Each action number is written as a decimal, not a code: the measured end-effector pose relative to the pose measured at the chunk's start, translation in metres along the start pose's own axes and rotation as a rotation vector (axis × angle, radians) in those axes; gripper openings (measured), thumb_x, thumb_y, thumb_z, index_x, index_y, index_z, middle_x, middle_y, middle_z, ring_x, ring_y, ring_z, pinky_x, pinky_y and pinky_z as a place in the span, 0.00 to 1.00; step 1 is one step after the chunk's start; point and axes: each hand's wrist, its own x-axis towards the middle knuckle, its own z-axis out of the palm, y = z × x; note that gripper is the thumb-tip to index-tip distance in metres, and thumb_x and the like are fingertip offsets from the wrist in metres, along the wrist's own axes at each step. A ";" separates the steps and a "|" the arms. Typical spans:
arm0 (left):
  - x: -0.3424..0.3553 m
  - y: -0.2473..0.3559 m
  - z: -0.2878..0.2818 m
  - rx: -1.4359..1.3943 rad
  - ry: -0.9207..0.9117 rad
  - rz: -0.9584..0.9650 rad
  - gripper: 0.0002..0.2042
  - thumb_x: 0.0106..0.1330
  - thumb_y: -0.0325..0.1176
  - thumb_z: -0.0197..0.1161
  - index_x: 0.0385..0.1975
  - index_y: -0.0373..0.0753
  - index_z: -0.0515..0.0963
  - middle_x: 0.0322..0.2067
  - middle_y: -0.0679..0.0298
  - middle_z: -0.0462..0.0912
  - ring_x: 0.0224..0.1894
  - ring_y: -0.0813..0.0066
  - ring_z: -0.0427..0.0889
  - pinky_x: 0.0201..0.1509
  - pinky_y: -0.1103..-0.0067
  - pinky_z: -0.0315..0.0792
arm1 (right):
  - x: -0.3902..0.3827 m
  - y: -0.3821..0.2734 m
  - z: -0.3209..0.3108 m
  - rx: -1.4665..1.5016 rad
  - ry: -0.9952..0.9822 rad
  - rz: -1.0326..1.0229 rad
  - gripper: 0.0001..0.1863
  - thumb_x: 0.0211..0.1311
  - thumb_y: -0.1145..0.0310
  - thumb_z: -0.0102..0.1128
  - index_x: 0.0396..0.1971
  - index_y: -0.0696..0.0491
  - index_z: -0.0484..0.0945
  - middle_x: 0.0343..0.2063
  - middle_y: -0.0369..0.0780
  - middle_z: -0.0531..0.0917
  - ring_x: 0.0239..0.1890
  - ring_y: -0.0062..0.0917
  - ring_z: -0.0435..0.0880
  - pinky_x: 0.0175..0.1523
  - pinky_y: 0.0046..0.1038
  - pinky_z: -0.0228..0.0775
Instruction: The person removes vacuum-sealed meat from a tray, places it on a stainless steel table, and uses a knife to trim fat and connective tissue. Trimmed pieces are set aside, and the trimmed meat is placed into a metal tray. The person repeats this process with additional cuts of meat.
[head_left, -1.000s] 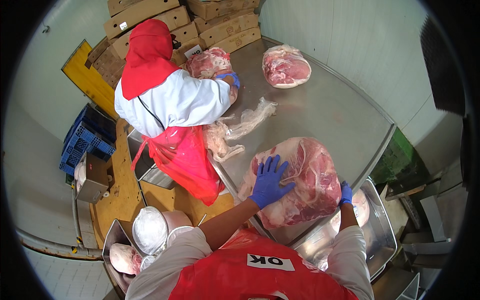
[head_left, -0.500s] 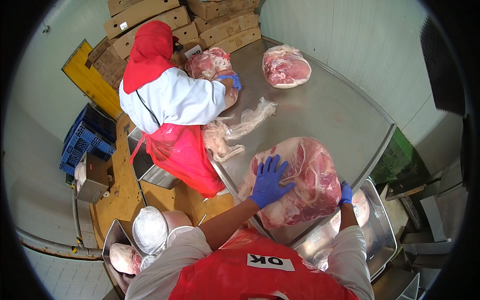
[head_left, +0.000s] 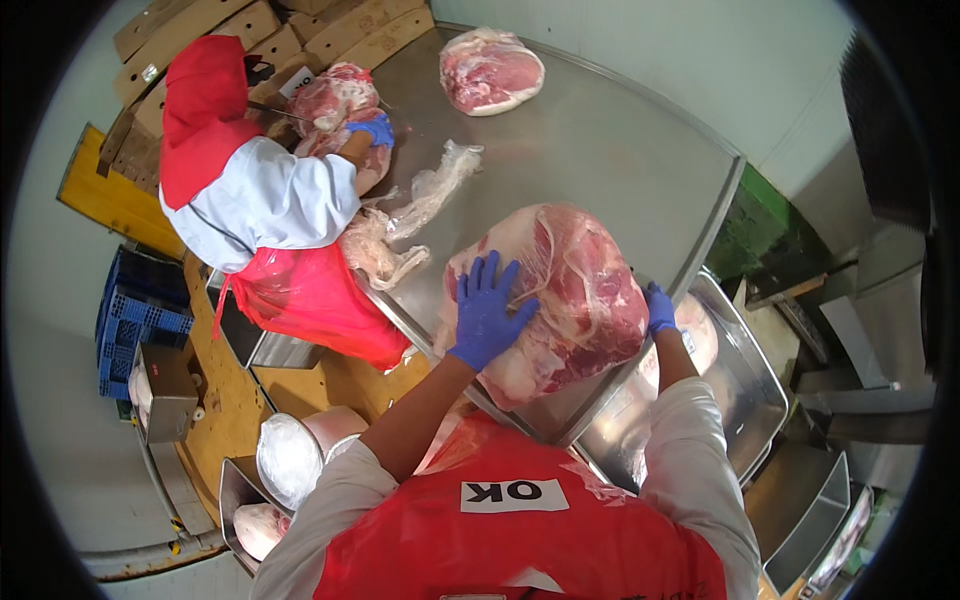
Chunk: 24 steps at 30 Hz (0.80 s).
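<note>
So a big slab of raw meat [head_left: 560, 300] is parked on the near corner of the steel table [head_left: 600, 150], right at the edge closest to the wearer. Its long axis runs diagonally, from the near-left corner of the table up toward the far right, with the thicker rounded end pointed away. It's a lumpy oval, pink-red with pale fat streaks and white membrane, and it's wrapped in clear shiny film that's wrinkled on top.

The left hand [head_left: 487, 312], in a blue glove, is laid flat on the left side of the meat with fingers spread open, pressed on the film rather than clenched. The right hand [head_left: 658, 308], also gloved in blue, is cupped against the right edge of the meat; how tightly it's curled can't really be told since most of it is hidden behind the slab.

The table is smooth brushed metal, a bit glossy. Further up it, a crumpled clear plastic wrap [head_left: 415, 215] is left lying, and a second, smaller meat cut [head_left: 492, 70] sits near the far edge. Left of the table, another person in a red hood and red apron is bent over a third cut [head_left: 335, 105]. Right of the table, a metal tray [head_left: 740, 370] is seen lower down.
</note>
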 end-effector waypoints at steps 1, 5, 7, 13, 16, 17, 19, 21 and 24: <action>0.003 0.000 0.002 0.003 0.016 0.030 0.31 0.63 0.53 0.65 0.63 0.44 0.73 0.67 0.46 0.65 0.70 0.42 0.61 0.74 0.52 0.50 | 0.002 0.002 -0.005 0.167 -0.002 0.060 0.20 0.65 0.61 0.61 0.52 0.58 0.82 0.57 0.53 0.79 0.59 0.46 0.78 0.65 0.35 0.69; 0.000 -0.006 0.008 -0.077 0.084 0.070 0.23 0.63 0.44 0.65 0.57 0.44 0.77 0.60 0.50 0.73 0.65 0.45 0.67 0.70 0.54 0.56 | -0.005 -0.031 -0.040 0.821 0.105 0.200 0.27 0.63 0.61 0.69 0.57 0.62 0.78 0.57 0.51 0.80 0.60 0.35 0.79 0.65 0.29 0.67; -0.005 -0.011 0.008 -0.129 0.087 0.067 0.18 0.63 0.40 0.65 0.52 0.43 0.79 0.55 0.53 0.76 0.60 0.48 0.70 0.67 0.56 0.59 | -0.028 -0.089 -0.078 0.912 0.178 0.118 0.30 0.61 0.59 0.72 0.58 0.62 0.77 0.56 0.50 0.81 0.60 0.34 0.79 0.65 0.29 0.67; 0.009 -0.002 0.003 -0.241 0.082 0.131 0.05 0.66 0.30 0.62 0.37 0.36 0.80 0.41 0.54 0.80 0.45 0.52 0.77 0.51 0.62 0.69 | -0.126 -0.227 -0.102 0.058 0.301 -0.540 0.36 0.52 0.53 0.75 0.61 0.53 0.76 0.62 0.48 0.74 0.66 0.45 0.70 0.72 0.53 0.53; 0.027 0.008 0.004 -0.610 -0.120 0.032 0.07 0.68 0.30 0.61 0.39 0.34 0.79 0.40 0.56 0.82 0.44 0.59 0.79 0.48 0.69 0.72 | -0.124 -0.245 -0.070 0.048 0.445 -0.486 0.32 0.53 0.54 0.72 0.57 0.53 0.77 0.64 0.47 0.72 0.66 0.48 0.69 0.71 0.60 0.49; 0.038 0.025 -0.014 -0.737 -0.228 -0.025 0.08 0.68 0.31 0.61 0.41 0.33 0.79 0.40 0.57 0.82 0.45 0.62 0.79 0.47 0.72 0.72 | -0.118 -0.253 -0.071 -0.001 0.491 -0.415 0.22 0.54 0.57 0.70 0.46 0.54 0.80 0.53 0.46 0.79 0.59 0.46 0.75 0.66 0.53 0.59; 0.053 0.032 -0.026 -0.914 -0.298 -0.071 0.10 0.69 0.32 0.62 0.45 0.33 0.79 0.42 0.58 0.83 0.47 0.66 0.80 0.47 0.74 0.73 | -0.097 -0.239 -0.080 0.109 0.420 -0.361 0.16 0.58 0.60 0.67 0.39 0.55 0.79 0.43 0.46 0.82 0.49 0.43 0.80 0.58 0.46 0.67; 0.060 0.025 -0.027 -1.009 -0.223 -0.060 0.13 0.69 0.33 0.62 0.49 0.33 0.78 0.46 0.58 0.82 0.49 0.70 0.79 0.48 0.76 0.74 | -0.079 -0.223 -0.097 0.288 0.500 -0.222 0.11 0.63 0.63 0.65 0.33 0.56 0.78 0.31 0.43 0.82 0.37 0.38 0.83 0.47 0.38 0.72; 0.064 -0.005 -0.030 -0.555 0.162 0.056 0.18 0.67 0.35 0.65 0.54 0.34 0.77 0.51 0.55 0.81 0.52 0.67 0.80 0.54 0.74 0.74 | -0.040 -0.110 -0.131 0.527 0.800 -0.110 0.09 0.70 0.67 0.61 0.30 0.55 0.76 0.23 0.37 0.82 0.24 0.28 0.82 0.31 0.29 0.72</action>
